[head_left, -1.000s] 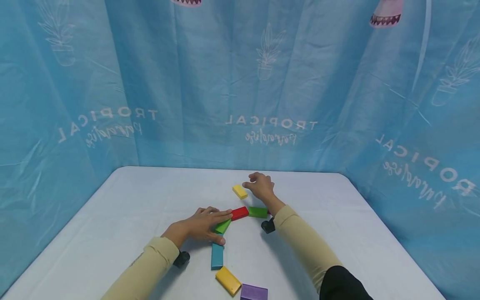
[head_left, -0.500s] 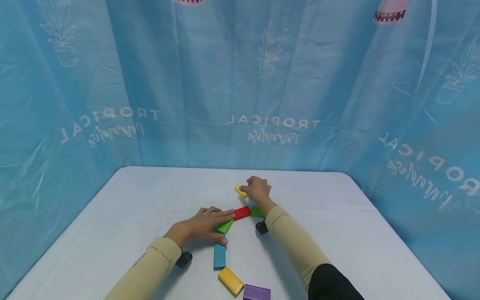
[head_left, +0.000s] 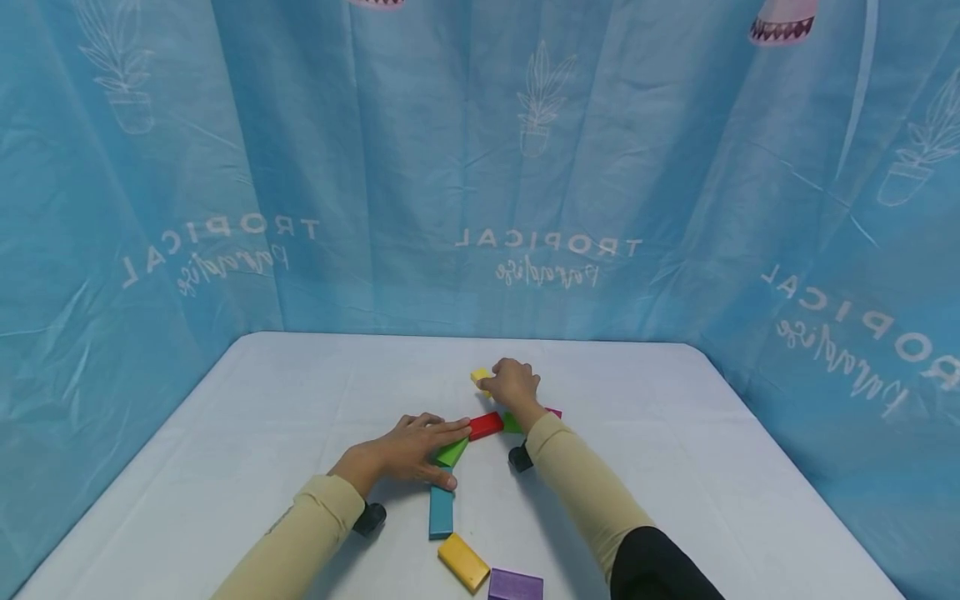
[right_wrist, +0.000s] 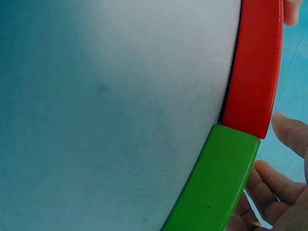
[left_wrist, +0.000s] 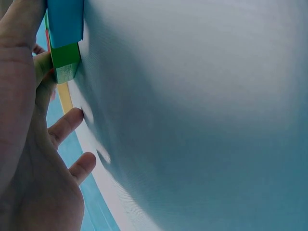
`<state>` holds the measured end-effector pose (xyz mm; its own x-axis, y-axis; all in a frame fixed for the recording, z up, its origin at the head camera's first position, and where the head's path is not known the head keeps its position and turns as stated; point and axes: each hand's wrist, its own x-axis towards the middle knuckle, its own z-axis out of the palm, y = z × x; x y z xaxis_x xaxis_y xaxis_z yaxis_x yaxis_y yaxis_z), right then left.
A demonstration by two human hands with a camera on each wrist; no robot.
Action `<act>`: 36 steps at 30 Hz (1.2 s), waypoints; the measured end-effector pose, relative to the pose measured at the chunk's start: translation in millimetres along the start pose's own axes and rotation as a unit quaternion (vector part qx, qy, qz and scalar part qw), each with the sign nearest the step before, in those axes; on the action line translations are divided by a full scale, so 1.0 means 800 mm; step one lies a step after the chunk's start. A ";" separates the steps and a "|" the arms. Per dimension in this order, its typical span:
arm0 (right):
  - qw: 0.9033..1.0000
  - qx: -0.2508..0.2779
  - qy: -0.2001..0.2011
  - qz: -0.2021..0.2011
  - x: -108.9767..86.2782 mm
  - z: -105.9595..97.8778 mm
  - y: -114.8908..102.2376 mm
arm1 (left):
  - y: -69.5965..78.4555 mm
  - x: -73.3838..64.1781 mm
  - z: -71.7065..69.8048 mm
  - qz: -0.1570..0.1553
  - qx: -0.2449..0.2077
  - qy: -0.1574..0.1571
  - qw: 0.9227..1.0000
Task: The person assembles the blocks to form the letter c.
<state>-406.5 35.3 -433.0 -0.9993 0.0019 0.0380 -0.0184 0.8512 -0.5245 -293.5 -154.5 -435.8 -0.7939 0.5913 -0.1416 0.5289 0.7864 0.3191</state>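
Coloured rectangular blocks curve in a row over the white table. My left hand (head_left: 401, 450) lies spread along the row, its index finger touching the red block (head_left: 486, 426) and its thumb on the teal block (head_left: 441, 512). Between finger and thumb sits a green block (head_left: 452, 452), partly covered. Farther back, my right hand (head_left: 513, 383) pinches the small yellow block (head_left: 481, 377), its thumb overlapping the block; the fingertips' contact is hidden. Under the right wrist is another green block (right_wrist: 211, 180), its end against the red one. In the left wrist view, the ring and little fingers are outstretched.
A larger yellow block (head_left: 463, 563) and a purple block (head_left: 516, 584) lie nearest on the white table (head_left: 300, 400). A magenta block (head_left: 553, 412) shows beyond the right wrist. Blue curtain (head_left: 405, 167) surrounds the back and sides.
My right hand has come down and slightly left onto the small yellow block, its thumb now overlapping it. My left hand stays on the row.
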 end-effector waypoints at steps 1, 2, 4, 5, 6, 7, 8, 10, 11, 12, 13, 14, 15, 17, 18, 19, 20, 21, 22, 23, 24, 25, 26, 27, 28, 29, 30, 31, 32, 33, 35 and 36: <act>1.000 0.000 -0.002 0.002 0.000 0.000 0.000 | 0.000 0.000 0.000 0.000 0.001 0.000 1.000; 1.000 -0.001 -0.005 0.004 -0.001 -0.001 0.000 | 0.000 0.000 0.000 0.001 0.001 0.001 1.000; 1.000 -0.002 -0.010 0.010 -0.001 -0.001 0.000 | -0.001 0.000 0.000 0.002 0.001 0.001 1.000; 1.000 -0.001 -0.012 0.013 -0.001 -0.001 0.000 | -0.001 0.000 0.000 0.002 0.002 0.001 1.000; 1.000 -0.002 -0.014 0.017 -0.001 -0.001 0.001 | -0.001 0.000 0.000 0.003 0.002 0.001 1.000; 1.000 -0.002 -0.016 0.019 -0.001 -0.001 0.001 | -0.001 0.000 0.000 0.003 0.000 0.001 1.000; 1.000 -0.002 -0.017 0.021 -0.001 -0.001 0.001 | -0.001 0.000 -0.001 0.004 0.000 0.002 1.000; 1.000 -0.007 -0.018 0.021 -0.001 0.000 0.002 | 0.000 -0.001 -0.001 0.006 -0.001 0.003 1.000; 1.000 -0.010 -0.019 0.021 -0.001 0.000 0.002 | 0.000 -0.001 -0.001 0.007 -0.002 0.003 1.000; 1.000 -0.015 -0.019 0.019 0.000 0.000 0.002 | 0.000 -0.001 -0.001 0.006 -0.002 0.003 1.000; 0.999 -0.019 -0.019 0.017 0.000 0.000 0.003 | 0.000 -0.001 -0.001 0.005 -0.001 0.004 1.000; 0.999 -0.024 -0.019 0.015 0.000 0.000 0.003 | 0.000 -0.001 -0.001 0.004 -0.001 0.003 1.000; 0.999 -0.029 -0.019 0.012 0.000 0.000 0.003 | 0.001 -0.001 0.000 0.003 0.000 0.003 1.000; 0.999 -0.033 -0.022 0.011 0.000 0.001 0.003 | 0.001 0.000 0.000 0.001 0.001 0.003 1.000; 0.999 -0.034 -0.023 0.011 0.000 0.001 0.002 | 0.000 0.000 0.000 -0.001 0.002 0.003 1.000; 0.999 -0.036 -0.024 0.011 0.000 0.001 0.002 | 0.000 0.000 0.000 -0.001 0.001 0.003 1.000; 0.999 -0.039 -0.024 0.010 0.000 0.002 0.002 | 0.000 0.001 0.000 -0.001 0.000 0.002 1.000; 0.999 -0.042 -0.024 0.008 0.000 0.002 0.002 | 0.000 0.001 0.000 -0.001 0.000 0.001 1.000; 0.999 -0.045 -0.023 0.007 0.000 0.002 0.003 | -0.001 0.001 0.000 0.000 0.000 0.000 1.000; 0.999 -0.048 -0.022 0.006 0.001 0.003 0.003 | -0.001 0.001 0.000 0.000 0.000 0.000 1.000; 0.998 -0.051 -0.020 0.005 0.001 0.004 0.003 | -0.002 0.001 0.001 0.000 -0.001 0.000 1.000; 0.998 -0.053 -0.019 0.004 0.001 0.004 0.003 | -0.002 0.001 0.001 0.001 -0.002 0.000 1.000; 0.998 -0.053 -0.019 0.004 0.001 0.004 0.003 | -0.002 0.001 0.001 0.001 -0.003 -0.001 1.000; 0.998 -0.052 -0.019 0.004 0.001 0.004 0.003 | -0.003 0.001 0.001 0.002 -0.002 0.000 1.000; 0.999 -0.048 -0.020 0.006 0.002 0.004 0.004 | -0.003 0.001 0.001 0.003 -0.002 0.000 1.000; 0.999 -0.044 -0.020 0.007 0.002 0.004 0.004 | -0.003 0.001 0.001 0.004 -0.001 0.001 1.000; 0.999 -0.040 -0.021 0.008 0.003 0.004 0.004 | -0.003 0.000 0.001 0.005 0.000 0.002 1.000; 0.999 -0.035 -0.020 0.008 0.003 0.004 0.004 | -0.003 0.000 0.001 0.006 0.001 0.002 1.000; 0.999 -0.026 -0.019 0.010 0.004 0.004 0.005 | -0.003 0.000 0.001 0.007 0.003 0.002 1.000; 1.000 -0.018 -0.018 0.011 0.005 0.004 0.005 | -0.003 0.000 0.000 0.007 0.003 0.002 1.000; 1.000 0.006 -0.012 0.013 0.005 0.003 0.005 | -0.003 0.001 0.001 0.006 0.003 0.001 1.000; 1.000 0.019 -0.009 0.013 0.004 0.003 0.005 | -0.003 0.000 0.001 0.004 0.002 0.001 1.000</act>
<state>-410.1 37.7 -437.2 -0.9999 0.0145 0.0093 0.0069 0.8309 -0.5564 -294.8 -155.8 -437.1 -0.7897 0.5979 -0.1375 0.5369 0.7820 0.3166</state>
